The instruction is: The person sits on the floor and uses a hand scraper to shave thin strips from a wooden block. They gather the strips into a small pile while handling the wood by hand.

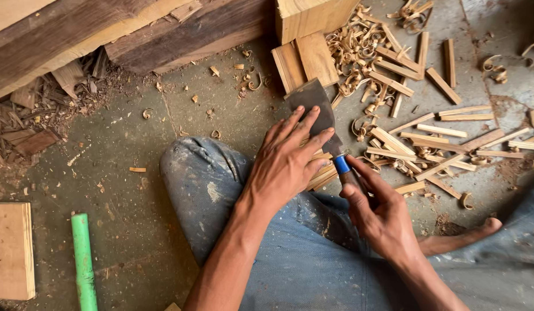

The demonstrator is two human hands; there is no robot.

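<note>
My right hand [377, 212] grips the handle of a wide flat metal blade [313, 103], a chisel-like scraper with a blue band [341, 164] at its neck. My left hand [290, 158] lies with spread fingers flat on the blade's lower part, pressing down. Thin wooden strips [320, 175] show under the left hand, resting against my knee in worn blue jeans [209, 178]. The blade's tip points up toward two short wooden blocks [304, 62].
Heavy timber beams [105, 29] lie across the top left. Cut wooden sticks [439, 138] and curled shavings [353, 52] litter the concrete floor at right. A green pipe [82, 259] and a plywood board [10, 250] sit bottom left. My bare foot [468, 236] shows at right.
</note>
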